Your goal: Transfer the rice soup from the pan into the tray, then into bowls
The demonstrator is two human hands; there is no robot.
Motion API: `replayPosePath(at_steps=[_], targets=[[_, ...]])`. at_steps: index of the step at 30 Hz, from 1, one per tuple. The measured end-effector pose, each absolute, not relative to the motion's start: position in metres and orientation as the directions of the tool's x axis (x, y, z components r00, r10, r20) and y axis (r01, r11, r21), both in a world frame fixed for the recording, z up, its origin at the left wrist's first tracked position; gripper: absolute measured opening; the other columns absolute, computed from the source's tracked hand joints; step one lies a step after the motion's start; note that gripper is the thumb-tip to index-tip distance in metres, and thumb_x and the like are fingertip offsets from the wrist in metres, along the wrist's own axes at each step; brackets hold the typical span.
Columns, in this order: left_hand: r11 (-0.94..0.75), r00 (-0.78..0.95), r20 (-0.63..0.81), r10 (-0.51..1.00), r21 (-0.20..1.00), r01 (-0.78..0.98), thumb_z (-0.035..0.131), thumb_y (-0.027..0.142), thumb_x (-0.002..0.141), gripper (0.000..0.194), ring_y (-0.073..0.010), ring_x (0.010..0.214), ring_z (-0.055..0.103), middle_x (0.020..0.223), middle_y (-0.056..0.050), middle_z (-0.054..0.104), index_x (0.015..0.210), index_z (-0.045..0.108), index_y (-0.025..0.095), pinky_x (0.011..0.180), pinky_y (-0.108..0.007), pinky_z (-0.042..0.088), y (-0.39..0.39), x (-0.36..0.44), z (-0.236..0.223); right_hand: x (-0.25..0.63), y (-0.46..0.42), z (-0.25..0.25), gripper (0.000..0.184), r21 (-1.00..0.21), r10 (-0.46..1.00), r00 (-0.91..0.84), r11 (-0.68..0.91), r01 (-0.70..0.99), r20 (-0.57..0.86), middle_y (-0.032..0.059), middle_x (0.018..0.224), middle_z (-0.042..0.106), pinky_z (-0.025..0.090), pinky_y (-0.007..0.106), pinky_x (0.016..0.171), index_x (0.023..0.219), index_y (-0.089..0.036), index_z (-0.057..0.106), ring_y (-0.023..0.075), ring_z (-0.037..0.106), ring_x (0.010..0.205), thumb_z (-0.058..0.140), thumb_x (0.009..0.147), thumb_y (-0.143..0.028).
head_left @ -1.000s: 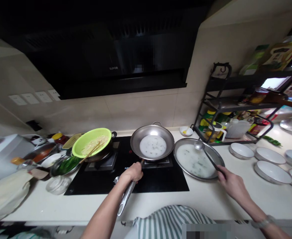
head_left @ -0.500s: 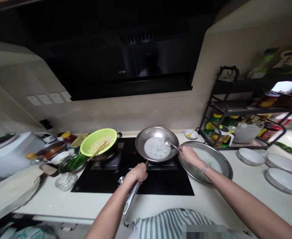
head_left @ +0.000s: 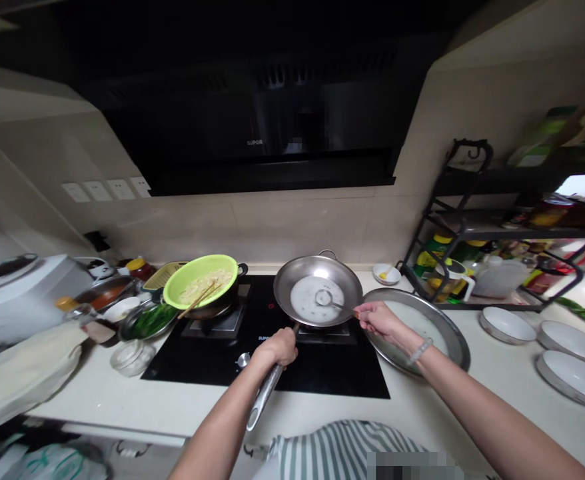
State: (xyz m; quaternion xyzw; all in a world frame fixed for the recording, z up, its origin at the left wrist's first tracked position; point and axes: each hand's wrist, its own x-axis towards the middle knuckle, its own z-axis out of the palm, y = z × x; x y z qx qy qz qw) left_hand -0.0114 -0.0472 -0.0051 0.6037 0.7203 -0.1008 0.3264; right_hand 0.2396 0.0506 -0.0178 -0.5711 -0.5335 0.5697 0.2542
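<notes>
The left hand (head_left: 281, 348) grips the wok (head_left: 286, 280); the right hand (head_left: 376, 321), over the right basin (head_left: 452, 320) before, now holds the ladle (head_left: 324, 298) in the wok's milky liquid (head_left: 302, 300), apparently working it.

Dim, soft indoor light. Above both hands, the range hood (head_left: 197, 127) is nearly black, with faint reflections. Left of the right hand (head_left: 380, 321), the wok (head_left: 285, 283) shines. Far right of that hand, a white patch (head_left: 583, 187) glares near blurred bottles (head_left: 540, 143); outer edges stretch.
</notes>
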Motion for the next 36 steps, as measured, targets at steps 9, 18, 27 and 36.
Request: replayPosePath(at_steps=[9,18,27,36], targets=[[0.252,-0.053,-0.583,0.811,0.266,0.930,0.059,0.014,0.089,0.028,-0.0266,0.076,0.078,0.099,-0.022,0.077,0.115,0.062,0.003,0.057,-0.026,0.056,-0.045,-0.015,-0.013,0.255,0.030,-0.005,0.018,-0.886,0.884,-0.176,-0.381,0.264,-0.432,-0.0035,0.047,0.054,0.020,0.015,0.037,0.089,-0.014,0.064,0.0059,0.036,0.037,0.055,0.074,-0.009],[0.234,-0.048,-0.580,0.813,0.252,0.939,0.059,0.014,0.088,0.029,-0.0273,0.080,0.078,0.098,-0.022,0.078,0.115,0.062,0.003,0.055,-0.025,0.055,-0.045,-0.016,-0.016,0.285,0.016,0.004,0.023,-0.893,0.888,-0.152,-0.402,0.201,-0.434,-0.0034,0.049,0.053,0.019,0.016,0.038,0.089,-0.015,0.068,0.0056,0.036,0.039,0.063,0.067,-0.016],[0.232,-0.053,-0.582,0.812,0.239,0.943,0.058,0.015,0.089,0.031,-0.0278,0.080,0.078,0.102,-0.023,0.077,0.117,0.061,0.002,0.056,-0.027,0.056,-0.045,-0.016,-0.014,0.364,-0.004,0.000,0.040,-0.907,0.916,0.029,-0.401,0.131,-0.401,-0.0021,0.054,0.055,0.019,0.020,0.042,0.099,-0.016,0.069,0.0070,0.035,0.040,0.070,0.061,-0.028],[0.224,-0.050,-0.570,0.820,0.240,0.945,0.056,0.015,0.092,0.030,-0.0261,0.080,0.078,0.103,-0.023,0.077,0.118,0.059,0.002,0.053,-0.024,0.053,-0.044,-0.018,-0.018,0.414,-0.019,-0.055,0.025,-0.665,0.987,0.143,-0.155,0.731,-0.072,0.0048,0.055,0.066,0.050,0.034,0.064,0.091,-0.020,0.073,0.0250,0.066,0.059,0.053,0.079,-0.027]])
